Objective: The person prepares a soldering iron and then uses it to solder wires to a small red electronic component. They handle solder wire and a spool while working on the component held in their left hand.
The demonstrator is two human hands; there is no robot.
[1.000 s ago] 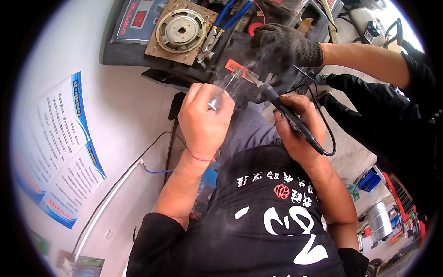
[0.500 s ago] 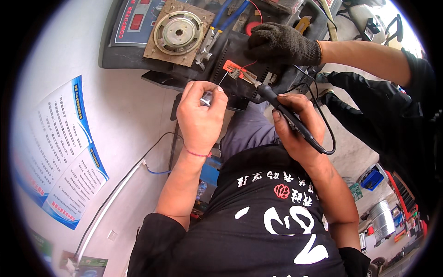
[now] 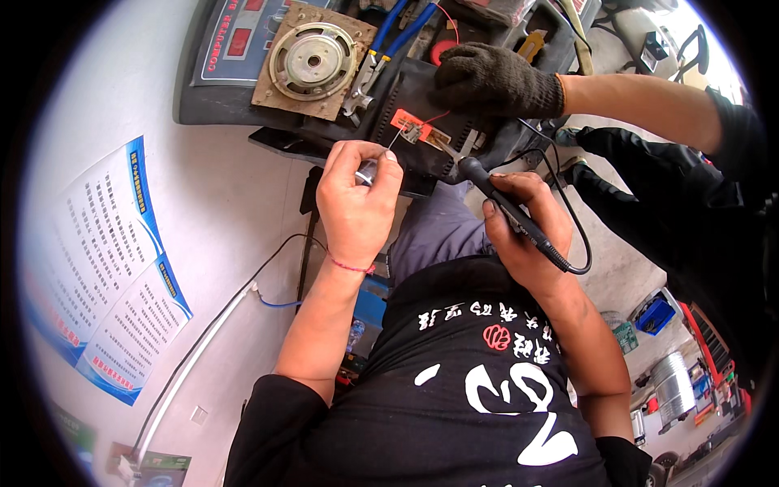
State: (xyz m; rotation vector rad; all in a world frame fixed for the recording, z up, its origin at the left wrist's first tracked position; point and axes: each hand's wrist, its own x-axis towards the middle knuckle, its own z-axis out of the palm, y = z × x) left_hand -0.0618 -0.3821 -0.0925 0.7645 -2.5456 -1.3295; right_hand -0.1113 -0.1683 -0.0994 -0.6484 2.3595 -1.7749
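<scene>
My left hand [image 3: 357, 199] is closed around a small solder dispenser [image 3: 367, 172], partly hidden by my fingers. From it a thin strand of solder wire [image 3: 395, 140] reaches up to a small metal part on an orange piece [image 3: 403, 122]. In my right hand [image 3: 531, 223] is a black soldering iron [image 3: 519, 213], its front end pointing up and left toward the orange piece. Whether its tip touches anything is hard to see. Another person's dark gloved hand [image 3: 495, 79] rests just beyond, beside a thin red wire [image 3: 438, 116] that runs to the metal part.
A round speaker on a wooden board [image 3: 314, 62] lies at the far left of the machine top. Blue-handled pliers [image 3: 389, 45] lie beside it. A red roll [image 3: 442, 50] and a yellow cutter [image 3: 531, 45] are farther back. The iron's cable [image 3: 580, 223] loops at the right.
The soldering iron has drawn back slightly, down and to the right. My left hand with the solder wire and the gloved hand have barely moved.
</scene>
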